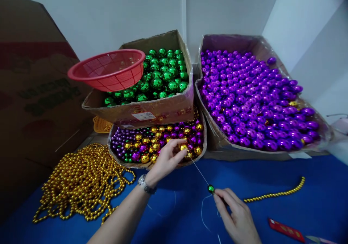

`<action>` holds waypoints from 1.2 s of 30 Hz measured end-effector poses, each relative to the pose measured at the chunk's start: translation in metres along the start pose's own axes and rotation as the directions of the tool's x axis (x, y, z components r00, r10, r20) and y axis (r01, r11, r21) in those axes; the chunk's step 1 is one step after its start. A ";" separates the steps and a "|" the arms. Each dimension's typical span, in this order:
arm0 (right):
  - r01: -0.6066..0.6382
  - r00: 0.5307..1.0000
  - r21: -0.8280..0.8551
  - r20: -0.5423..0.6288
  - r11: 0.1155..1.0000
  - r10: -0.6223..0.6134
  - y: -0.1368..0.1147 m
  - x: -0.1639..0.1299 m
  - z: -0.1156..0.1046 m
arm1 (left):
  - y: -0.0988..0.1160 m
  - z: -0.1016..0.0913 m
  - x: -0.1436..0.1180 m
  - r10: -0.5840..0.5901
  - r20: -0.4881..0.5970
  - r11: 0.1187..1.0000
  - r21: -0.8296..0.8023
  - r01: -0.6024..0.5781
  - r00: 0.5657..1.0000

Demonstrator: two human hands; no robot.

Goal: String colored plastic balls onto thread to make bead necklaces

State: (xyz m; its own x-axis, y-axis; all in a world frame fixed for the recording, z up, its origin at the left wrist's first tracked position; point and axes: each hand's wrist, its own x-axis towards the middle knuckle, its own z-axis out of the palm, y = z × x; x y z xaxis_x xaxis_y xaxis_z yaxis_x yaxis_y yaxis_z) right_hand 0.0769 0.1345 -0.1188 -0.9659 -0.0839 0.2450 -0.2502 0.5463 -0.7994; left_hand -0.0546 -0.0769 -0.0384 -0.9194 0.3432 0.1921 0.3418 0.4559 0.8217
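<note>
My left hand (170, 156), with a metal watch (146, 184) on its wrist, reaches over a low box of mixed beads (152, 142). Its thumb and forefinger close around a shiny gold bead (184, 147). From there a thin pale thread (200, 172) runs taut down to a green bead (210, 189). My right hand (235, 209) pinches at that green bead with thumb and forefinger, above the blue table surface (185, 207). Loose thread hangs in a curl below it. Whether the thread passes through the gold bead cannot be made out.
A box of green balls (163, 73) rests above the mixed beads, with a red basket (108, 70) on it. Purple balls fill a large box (252, 102) at right. Gold bead strings (81, 182) pile at left. A short gold strand (277, 194) and a red object (285, 229) lie at right.
</note>
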 end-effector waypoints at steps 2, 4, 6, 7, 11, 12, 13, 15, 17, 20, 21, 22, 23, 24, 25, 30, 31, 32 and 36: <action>0.009 1.000 0.012 -0.002 1.000 -0.009 -0.002 0.000 0.000 | 0.004 -0.004 -0.009 -0.138 0.047 0.947 -0.286 0.146 0.989; 0.023 1.000 0.020 0.000 1.000 -0.023 -0.003 0.001 0.001 | 0.006 -0.007 -0.017 -0.207 0.076 0.865 -0.451 0.219 0.975; 0.037 0.999 0.023 0.005 0.999 -0.037 -0.005 0.001 0.002 | 0.007 -0.007 -0.023 -0.227 0.077 0.821 -0.522 0.233 0.971; 0.044 0.999 0.023 0.008 0.999 -0.044 -0.005 0.001 0.002 | 0.007 -0.007 -0.025 -0.230 0.074 0.811 -0.537 0.233 0.970; 0.072 0.997 0.023 0.012 0.997 -0.073 -0.005 0.002 0.004 | 0.006 -0.006 -0.029 -0.232 0.073 0.794 -0.561 0.233 0.970; 0.079 0.997 0.021 0.012 0.997 -0.080 -0.004 0.002 0.004 | 0.006 -0.005 -0.030 -0.233 0.071 0.790 -0.567 0.231 0.970; 0.089 0.996 0.018 0.009 0.996 -0.089 -0.003 0.002 0.004 | 0.006 -0.005 -0.030 -0.233 0.067 0.786 -0.575 0.228 0.970; 0.105 0.994 0.008 0.005 0.994 -0.106 -0.002 0.001 0.003 | 0.005 -0.005 -0.030 -0.231 0.054 0.780 -0.586 0.219 0.971; 0.114 0.993 0.000 0.007 0.993 -0.114 -0.001 0.000 0.003 | 0.003 -0.006 -0.030 -0.226 0.048 0.791 -0.574 0.212 0.973; 0.139 0.990 -0.019 0.003 0.990 -0.139 0.001 -0.001 0.004 | 0.004 -0.006 -0.033 -0.187 0.034 0.859 -0.480 0.180 0.982; 0.152 0.988 -0.028 -0.004 0.988 -0.153 0.001 -0.001 0.005 | 0.005 -0.006 -0.034 -0.158 0.026 0.886 -0.438 0.153 0.987; 0.164 0.986 -0.037 -0.012 0.986 -0.165 0.001 0.000 0.006 | 0.007 -0.005 -0.036 -0.125 0.025 0.907 -0.403 0.124 0.992; 0.172 0.985 -0.045 -0.019 0.984 -0.173 0.000 0.001 0.007 | 0.009 -0.003 -0.037 -0.099 0.035 0.916 -0.388 0.105 0.994; 0.173 0.984 -0.049 -0.023 0.984 -0.174 0.000 0.002 0.007 | 0.011 -0.001 -0.039 -0.088 0.056 0.913 -0.396 0.103 0.995; 0.168 0.985 -0.047 -0.023 0.985 -0.169 -0.002 0.003 0.007 | 0.012 0.001 -0.041 -0.097 0.079 0.897 -0.425 0.121 0.992; 0.100 0.994 0.011 0.031 0.995 -0.101 -0.006 0.006 0.005 | 0.014 0.011 -0.050 -0.198 0.112 0.719 -0.659 0.222 0.974; 0.101 0.994 0.012 0.036 0.995 -0.101 -0.005 0.005 0.005 | 0.014 0.012 -0.051 -0.201 0.106 0.695 -0.686 0.218 0.974; 0.112 0.993 0.006 0.034 0.994 -0.112 -0.005 0.005 0.005 | 0.014 0.012 -0.052 -0.203 0.103 0.682 -0.698 0.216 0.974; 0.182 0.983 -0.041 0.003 0.982 -0.182 0.000 0.004 0.008 | 0.015 0.012 -0.057 -0.227 0.065 0.697 -0.686 0.209 0.972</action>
State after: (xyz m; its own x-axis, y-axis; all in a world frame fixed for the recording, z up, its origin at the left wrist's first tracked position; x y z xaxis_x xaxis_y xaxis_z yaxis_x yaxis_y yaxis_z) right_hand 0.0730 0.1274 -0.1221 -0.9043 -0.1850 0.3848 -0.4193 0.5552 -0.7183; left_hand 0.0049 -0.0797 -0.0434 -0.9585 0.2831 -0.0351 -0.0873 -0.1738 0.9809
